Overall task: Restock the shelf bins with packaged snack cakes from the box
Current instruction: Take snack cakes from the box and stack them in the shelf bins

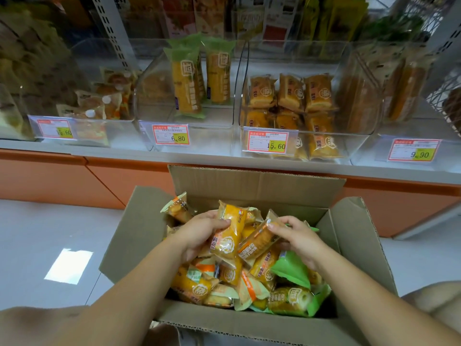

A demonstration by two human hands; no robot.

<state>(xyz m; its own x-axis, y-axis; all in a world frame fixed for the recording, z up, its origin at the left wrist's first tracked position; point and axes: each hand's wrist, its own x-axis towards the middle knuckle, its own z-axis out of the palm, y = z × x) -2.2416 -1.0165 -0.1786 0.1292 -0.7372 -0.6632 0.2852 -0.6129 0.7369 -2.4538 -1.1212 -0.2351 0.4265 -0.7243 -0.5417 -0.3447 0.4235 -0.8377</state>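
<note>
Packaged snack cakes [232,278] in orange, yellow and green wrappers lie heaped in an open cardboard box [257,188] on the pale tiled floor [37,240], just in front of a shop shelf [99,151]. Both of a person's bare arms reach down into the box. The left hand [199,236] has its fingers curled round an orange-wrapped cake [228,239] at the top of the heap, while the right hand [300,239] pinches the upper end of a second cake [258,242] between thumb and fingertips. The two packets lie side by side and touch. A green packet [290,270] sits just under the right wrist. On the shelf stand clear plastic bins: the middle bin [212,137], carrying a 6.80 price tag [171,134], holds a few tall green-topped cakes [185,83] standing upright. The neighbouring bin [356,143], carrying a 15.60 price tag [268,142], holds stacked orange cakes [290,92] like many in the box.
</note>
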